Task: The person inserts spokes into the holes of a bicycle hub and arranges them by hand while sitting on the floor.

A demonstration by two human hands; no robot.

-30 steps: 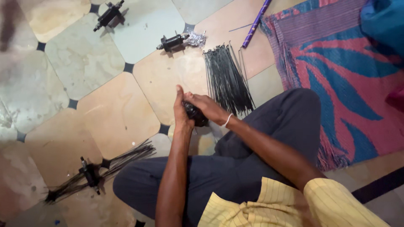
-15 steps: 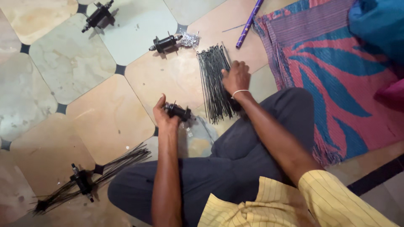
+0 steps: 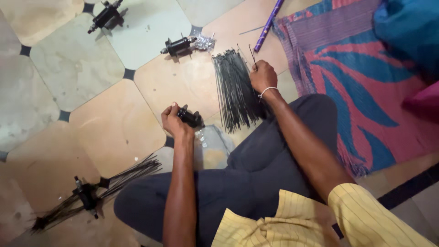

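Observation:
I sit cross-legged on a tiled floor. My left hand (image 3: 173,121) grips a black wheel hub (image 3: 191,118) just above the floor in front of my knee. My right hand (image 3: 262,76) is at the right edge of a bundle of thin black spokes (image 3: 233,89) lying on the floor, pinching one spoke (image 3: 252,52) that sticks up past the fingers. A white band circles that wrist.
Two more black hubs (image 3: 179,45) (image 3: 105,16) lie farther out, one beside a small shiny bag (image 3: 204,42). A hub with spokes fanned out (image 3: 87,195) lies at lower left. A purple stick (image 3: 267,24) and a striped mat (image 3: 361,82) are to the right.
My right hand left the hub, reached to the spoke bundle and now pinches a spoke lifted from it. My left hand keeps holding the hub.

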